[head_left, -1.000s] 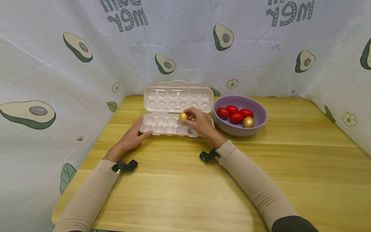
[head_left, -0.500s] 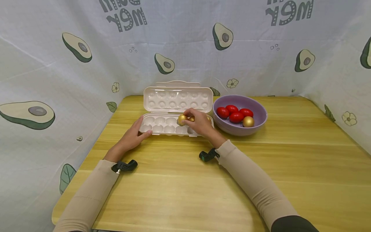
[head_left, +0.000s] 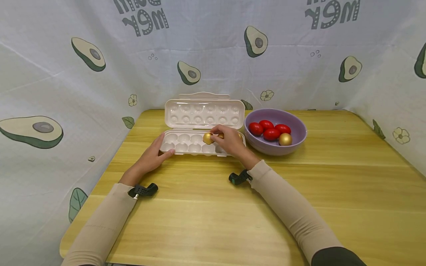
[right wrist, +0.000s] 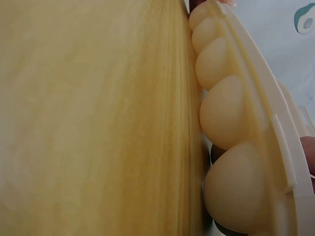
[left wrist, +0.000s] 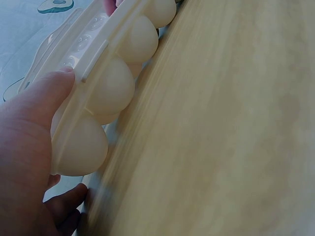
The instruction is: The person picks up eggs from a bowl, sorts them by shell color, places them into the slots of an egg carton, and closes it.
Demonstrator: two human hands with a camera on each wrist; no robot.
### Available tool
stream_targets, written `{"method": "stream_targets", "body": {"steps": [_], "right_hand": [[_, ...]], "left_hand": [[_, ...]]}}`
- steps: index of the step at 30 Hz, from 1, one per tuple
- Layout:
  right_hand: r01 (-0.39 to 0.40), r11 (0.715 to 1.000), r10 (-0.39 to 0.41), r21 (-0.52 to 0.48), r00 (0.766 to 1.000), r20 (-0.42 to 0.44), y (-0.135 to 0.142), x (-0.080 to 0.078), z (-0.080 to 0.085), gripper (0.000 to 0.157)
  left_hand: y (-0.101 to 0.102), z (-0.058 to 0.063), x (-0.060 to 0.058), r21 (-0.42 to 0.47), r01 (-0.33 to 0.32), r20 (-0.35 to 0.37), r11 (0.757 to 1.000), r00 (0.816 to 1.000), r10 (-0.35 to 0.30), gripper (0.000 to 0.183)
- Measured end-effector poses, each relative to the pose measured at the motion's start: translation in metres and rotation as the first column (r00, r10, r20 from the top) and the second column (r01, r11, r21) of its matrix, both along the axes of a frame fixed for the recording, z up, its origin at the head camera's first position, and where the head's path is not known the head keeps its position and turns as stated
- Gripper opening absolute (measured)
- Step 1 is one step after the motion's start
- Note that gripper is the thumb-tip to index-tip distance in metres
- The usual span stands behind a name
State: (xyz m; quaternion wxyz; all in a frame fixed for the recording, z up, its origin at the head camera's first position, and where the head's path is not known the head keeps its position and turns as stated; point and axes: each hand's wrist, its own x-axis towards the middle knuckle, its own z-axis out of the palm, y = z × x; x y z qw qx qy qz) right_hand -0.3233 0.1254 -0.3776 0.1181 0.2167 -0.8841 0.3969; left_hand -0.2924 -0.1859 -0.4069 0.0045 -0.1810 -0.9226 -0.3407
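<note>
A pale pink plastic egg box (head_left: 195, 149) lies with its lid (head_left: 205, 113) raised. My left hand (head_left: 149, 158) holds its left end, the thumb (left wrist: 54, 91) on the front rim and the other fingers round the end, low by the tabletop. Between thumb and fingers my right hand (head_left: 232, 141) pinches a golden egg (head_left: 208, 139), low at a back-row cup right of the middle. Whether the egg touches the cup cannot be told. Behind that hand, parts of more golden eggs show in the box's right side. In the right wrist view only a bit of the fingers (right wrist: 309, 153) shows.
Right of the box stands a purple bowl (head_left: 273, 149) with several red eggs (head_left: 255, 129) and one golden egg (head_left: 285, 139) in it. The wooden table (head_left: 199, 214) backs onto a hanging cloth (head_left: 219, 44) printed with avocados.
The golden egg in my right hand has moved slightly left and down toward the back-row cup. My left hand stays at the box's left end. The bowl's eggs look the same.
</note>
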Motion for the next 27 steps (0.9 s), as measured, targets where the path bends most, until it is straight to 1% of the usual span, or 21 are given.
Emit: {"method": "stream_targets", "body": {"steps": [8,15,17,22,27], "right_hand": [[-0.007,1.000,0.007,-0.012,1.000,-0.008,0.002,0.003,0.004,0.019],[-0.041,0.996,0.045,-0.079,0.998,0.049,0.005,0.004,0.010,0.022],[-0.042,0.996,0.046,-0.074,0.998,0.043,0.006,0.004,0.013,0.024],[-0.038,0.999,0.038,-0.031,0.999,-0.007,0.010,0.002,0.020,0.025],[-0.036,0.999,0.036,-0.028,0.999,-0.015,0.015,0.001,0.026,0.026]], "left_hand": [[0.000,0.003,0.001,0.001,0.000,-0.006,1.000,1.000,0.000,0.090],[0.000,0.002,0.001,-0.008,0.001,-0.005,1.000,1.000,-0.001,0.089],[0.001,0.002,0.001,-0.007,0.002,-0.006,1.000,1.000,-0.002,0.089],[0.001,0.002,0.001,-0.007,-0.006,-0.005,1.000,1.000,0.006,0.089],[0.000,0.002,0.001,-0.007,-0.009,0.002,1.000,1.000,0.009,0.090]]}}
